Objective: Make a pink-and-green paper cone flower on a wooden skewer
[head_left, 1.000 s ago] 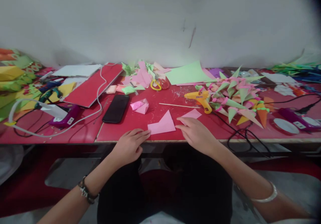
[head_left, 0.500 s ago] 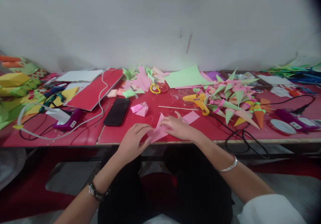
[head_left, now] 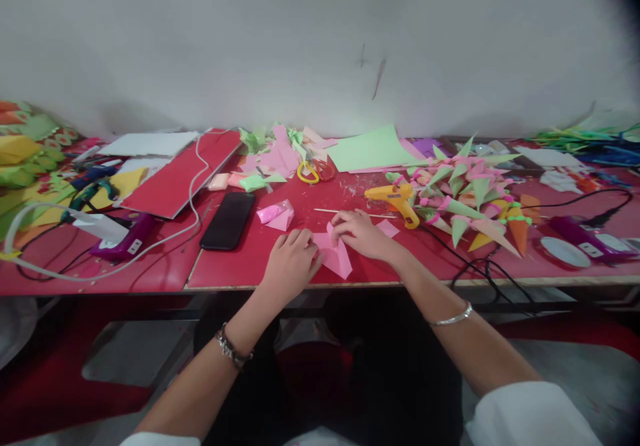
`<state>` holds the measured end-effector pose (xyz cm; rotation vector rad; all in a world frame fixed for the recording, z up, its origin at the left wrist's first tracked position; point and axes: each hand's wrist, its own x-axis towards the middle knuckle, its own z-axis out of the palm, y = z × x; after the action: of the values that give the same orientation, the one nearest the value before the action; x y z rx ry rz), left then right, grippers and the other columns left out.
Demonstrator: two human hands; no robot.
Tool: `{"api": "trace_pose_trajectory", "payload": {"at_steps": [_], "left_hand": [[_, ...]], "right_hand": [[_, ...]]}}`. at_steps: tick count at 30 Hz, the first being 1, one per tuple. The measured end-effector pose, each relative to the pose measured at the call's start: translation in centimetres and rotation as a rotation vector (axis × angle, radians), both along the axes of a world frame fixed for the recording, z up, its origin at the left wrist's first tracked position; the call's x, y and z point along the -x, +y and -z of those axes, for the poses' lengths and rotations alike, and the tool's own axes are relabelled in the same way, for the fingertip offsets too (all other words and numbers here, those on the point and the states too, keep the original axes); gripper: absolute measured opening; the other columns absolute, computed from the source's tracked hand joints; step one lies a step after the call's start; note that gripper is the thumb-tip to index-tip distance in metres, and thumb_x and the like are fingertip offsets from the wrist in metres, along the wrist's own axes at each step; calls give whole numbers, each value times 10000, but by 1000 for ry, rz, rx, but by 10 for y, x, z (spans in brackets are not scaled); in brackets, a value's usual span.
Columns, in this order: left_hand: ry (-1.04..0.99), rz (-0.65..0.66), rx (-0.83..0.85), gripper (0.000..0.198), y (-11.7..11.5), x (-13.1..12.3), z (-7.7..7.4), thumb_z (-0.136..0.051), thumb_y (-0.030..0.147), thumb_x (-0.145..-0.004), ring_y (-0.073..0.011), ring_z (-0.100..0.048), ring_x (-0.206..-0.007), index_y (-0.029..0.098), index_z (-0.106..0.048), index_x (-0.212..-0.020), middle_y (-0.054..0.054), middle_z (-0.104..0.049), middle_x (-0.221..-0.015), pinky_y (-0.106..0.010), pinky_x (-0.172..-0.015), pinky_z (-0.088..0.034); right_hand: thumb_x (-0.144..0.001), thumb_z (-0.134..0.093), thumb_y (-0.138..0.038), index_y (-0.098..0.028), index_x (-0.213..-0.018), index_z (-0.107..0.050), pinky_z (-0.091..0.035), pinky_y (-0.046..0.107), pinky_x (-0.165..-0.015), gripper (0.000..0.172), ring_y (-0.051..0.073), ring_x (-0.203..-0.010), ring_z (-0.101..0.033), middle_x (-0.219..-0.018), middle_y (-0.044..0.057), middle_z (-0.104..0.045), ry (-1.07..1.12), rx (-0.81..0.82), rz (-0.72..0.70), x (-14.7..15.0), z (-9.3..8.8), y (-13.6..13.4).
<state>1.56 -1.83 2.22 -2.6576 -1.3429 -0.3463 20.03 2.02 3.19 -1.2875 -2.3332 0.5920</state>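
Note:
A creased piece of pink paper [head_left: 334, 257] lies near the table's front edge between my hands. My left hand [head_left: 293, 263] has its fingers curled onto the paper's left edge. With thumb and fingers closed, my right hand [head_left: 364, 234] pinches a raised fold at the paper's upper right. Another pink paper piece [head_left: 388, 228] shows partly from behind my right hand. Just beyond the hands lies a thin wooden stick [head_left: 325, 210]. A small pink packet [head_left: 274, 213] rests on a folded pink paper beyond my left hand.
A yellow glue gun [head_left: 393, 196] lies right of centre, beside a heap of pink and green paper cones [head_left: 467, 183]. At left are a black phone [head_left: 227, 221], a white cable and a purple power strip [head_left: 125, 239]. Yellow-handled scissors [head_left: 308, 173] lie among paper scraps at the back.
My left hand has shifted slightly right and curled its fingers more. My right hand has moved up and now lifts a fold of the pink paper, which has turned and opened out.

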Motion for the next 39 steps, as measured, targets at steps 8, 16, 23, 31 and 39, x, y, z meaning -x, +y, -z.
{"api": "trace_pose_trajectory", "payload": {"at_steps": [8,16,23,31,39], "left_hand": [[-19,34,185,265,21,-6,15,-452,292,-824,-216,-501,-916,126,-522,-1019,-95,-531,-1010,-332,-764,-429],[43,-19,181,445,20,-14,18,-428,327,-830,-231,-518,-902,155,-402,-1239,-100,-495,-1048,-349,-707,-432],[88,-77,193,440,13,-26,16,-381,307,-853,-253,-480,-970,125,-382,-1253,-127,-481,-1102,-364,-687,-427],[132,-71,198,351,13,-35,13,-316,234,-867,-260,-502,-898,92,-489,-1137,-136,-509,-1082,-372,-622,-427],[155,-46,180,349,11,-34,13,-330,232,-867,-262,-492,-938,82,-502,-1131,-139,-504,-1129,-383,-667,-417]], "right_hand": [[-789,-410,-225,-176,-767,-641,-422,263,-747,237,150,-811,-596,-822,29,-669,237,106,184,-5,12,-6],[-766,-453,-286,-179,-873,-568,-391,240,-567,190,121,-529,-509,-560,-35,-540,279,96,390,-3,29,-18],[-754,-447,-242,-197,-785,-568,-377,262,-636,133,131,-564,-527,-601,-20,-581,235,31,451,3,32,-28],[-744,-388,-128,-205,-705,-587,-246,350,-798,217,120,-561,-534,-633,-22,-633,22,-61,469,5,34,-36],[-754,-478,-306,-222,-1004,-541,-264,370,-801,272,162,-624,-562,-662,-19,-615,28,-24,533,4,25,-48]]}}
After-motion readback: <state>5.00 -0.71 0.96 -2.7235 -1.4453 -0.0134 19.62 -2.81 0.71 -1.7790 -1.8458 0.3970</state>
